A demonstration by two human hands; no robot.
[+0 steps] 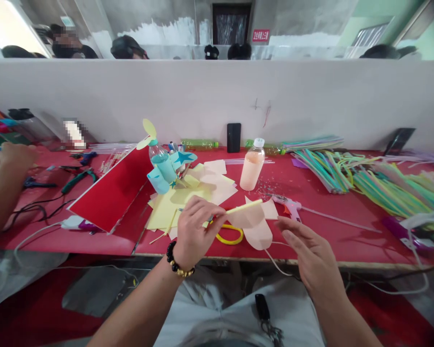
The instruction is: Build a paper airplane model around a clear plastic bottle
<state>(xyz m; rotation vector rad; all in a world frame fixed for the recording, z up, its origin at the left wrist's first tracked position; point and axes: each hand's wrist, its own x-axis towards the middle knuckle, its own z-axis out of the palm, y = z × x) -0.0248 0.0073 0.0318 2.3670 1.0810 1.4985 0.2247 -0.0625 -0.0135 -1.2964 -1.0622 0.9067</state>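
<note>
My left hand (198, 226), with a beaded bracelet on its wrist, pinches one end of a slim yellow strip (244, 206). A pale pink paper cutout (259, 233) with rounded lobes hangs along that strip, over the table's front edge. To the right of the cutout, my right hand (307, 246) is open, fingers extended and holding nothing. Under the left hand's fingertips lies a yellow ring (231, 236). A pink-and-white glue gun (288, 206) rests just beyond the right hand. Behind my left hand are stacked yellow and pink paper sheets (164, 212).
A peach-coloured bottle (252, 166) stands beyond the cutout. Further left is a blue bottle with paper wings (162, 164) beside a tilted red board (112, 190). Bundled pastel strips (325, 168) cover the right side. Another person's arm (7, 183) is at far left.
</note>
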